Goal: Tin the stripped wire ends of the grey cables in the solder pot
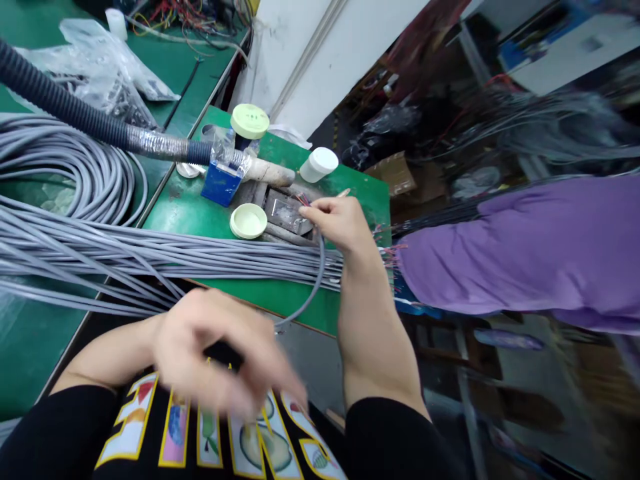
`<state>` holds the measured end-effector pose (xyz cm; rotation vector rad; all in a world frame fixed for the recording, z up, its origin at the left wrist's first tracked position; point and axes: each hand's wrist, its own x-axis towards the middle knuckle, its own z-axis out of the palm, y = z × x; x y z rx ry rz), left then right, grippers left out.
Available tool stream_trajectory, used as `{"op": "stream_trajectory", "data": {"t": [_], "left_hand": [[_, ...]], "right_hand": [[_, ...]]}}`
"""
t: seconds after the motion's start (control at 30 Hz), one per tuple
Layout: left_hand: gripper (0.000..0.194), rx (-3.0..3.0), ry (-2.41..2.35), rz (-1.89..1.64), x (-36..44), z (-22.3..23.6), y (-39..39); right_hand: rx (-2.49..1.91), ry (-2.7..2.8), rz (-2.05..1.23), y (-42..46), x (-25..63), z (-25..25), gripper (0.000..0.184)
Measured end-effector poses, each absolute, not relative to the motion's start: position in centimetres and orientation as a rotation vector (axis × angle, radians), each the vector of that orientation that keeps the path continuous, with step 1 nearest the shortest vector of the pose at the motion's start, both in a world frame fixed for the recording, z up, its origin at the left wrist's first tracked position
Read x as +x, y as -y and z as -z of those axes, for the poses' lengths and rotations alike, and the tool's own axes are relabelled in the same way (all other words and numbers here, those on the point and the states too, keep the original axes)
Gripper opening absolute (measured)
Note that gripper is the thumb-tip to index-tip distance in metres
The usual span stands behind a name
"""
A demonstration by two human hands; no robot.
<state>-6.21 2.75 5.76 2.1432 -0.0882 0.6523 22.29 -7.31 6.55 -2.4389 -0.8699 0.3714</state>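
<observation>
- Head view: a thin gray cable [321,263] gripped near its end in the right hand [336,219], between thumb and fingers, above the middle of the green table [357,200]; with fine colored wires [303,199] fanning out past the fingertips.
- In hand, by judgement: holding those wire ends up over the gray metal plate [286,212].
- For the next move, by judgement: needs a steady pinch and wires kept together, clear of the bundle.
- Left hand [220,350] blurred, low in front of the printed shirt [260,437], fingers loosely bent and apart, with no hold visible; cannot tell if touching the cable's lower loop.
- Just beside the plate: a pale shallow dish [249,221], and a hose [270,172] ending above it.
- Toward the table's far edge: a blue box [221,181], a pale green lid [250,121] and a white tub [319,165].
- Along the near edge: a gray cable bundle [225,257], running to bare wire ends by the right edge, near another person's purple sleeve [525,247].
- Beyond the left edge: a big cable coil [75,160].
</observation>
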Motion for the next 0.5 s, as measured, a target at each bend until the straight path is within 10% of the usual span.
{"op": "stream_trajectory", "data": {"t": [0.5], "left_hand": [[0.076,0.569,-0.418,-0.505,3.1,-0.2,2.5]], "right_hand": [[-1.916,0.769,-0.590,9.4,10.0,-6.7,0.030]]}}
